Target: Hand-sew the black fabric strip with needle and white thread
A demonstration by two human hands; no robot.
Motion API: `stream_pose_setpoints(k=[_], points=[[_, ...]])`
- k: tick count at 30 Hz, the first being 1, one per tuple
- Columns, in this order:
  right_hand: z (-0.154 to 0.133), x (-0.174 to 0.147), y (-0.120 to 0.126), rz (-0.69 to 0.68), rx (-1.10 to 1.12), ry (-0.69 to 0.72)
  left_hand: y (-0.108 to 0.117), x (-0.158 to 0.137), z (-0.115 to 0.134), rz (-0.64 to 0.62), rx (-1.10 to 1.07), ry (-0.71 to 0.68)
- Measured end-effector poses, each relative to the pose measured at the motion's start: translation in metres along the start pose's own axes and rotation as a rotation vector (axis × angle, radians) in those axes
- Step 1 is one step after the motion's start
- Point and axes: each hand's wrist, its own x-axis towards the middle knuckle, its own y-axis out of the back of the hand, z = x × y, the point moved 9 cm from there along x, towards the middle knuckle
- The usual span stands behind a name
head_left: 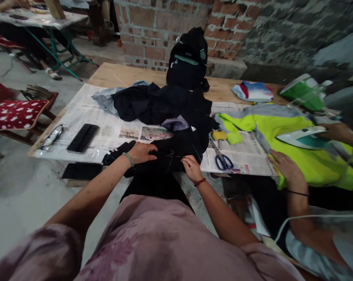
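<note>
A black garment with white stripes at its left end lies bunched over the table's front edge, close to my body. My left hand rests on it, fingers curled, with black cloth between thumb and fingers. My right hand is at the garment's right part, thumb and finger pinched together. A thin pale line shows by those fingertips; it is too small to tell what they grip. Beyond the hands is a pile of dark clothing. Scissors with blue handles lie right of my right hand, below a yellow sponge-like block.
At right, a co-worker's hand lies on a neon-yellow garment, the other holding an iron. A black phone and glasses are at left. A black backpack stands behind, near folded clothes.
</note>
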Motion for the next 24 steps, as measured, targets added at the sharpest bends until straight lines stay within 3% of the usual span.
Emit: stream_pose_setpoints(k=[4, 8, 12, 16, 24], points=[[-0.001, 0.0, 0.0, 0.002, -0.002, 0.007, -0.001, 0.013, 0.001, -0.078, 0.038, -0.039], [-0.003, 0.0, 0.002, 0.021, 0.007, 0.029, -0.008, 0.027, 0.009, -0.171, -0.136, -0.178], [-0.001, 0.0, 0.001, 0.022, 0.01, 0.027, -0.029, 0.037, -0.002, -0.292, -0.302, -0.129], [0.001, 0.0, 0.0, 0.014, 0.006, 0.018, -0.035, 0.037, -0.009, -0.269, -0.417, -0.109], [0.0, 0.0, 0.001, 0.016, 0.005, 0.016, -0.008, 0.016, 0.012, -0.169, -0.398, -0.227]])
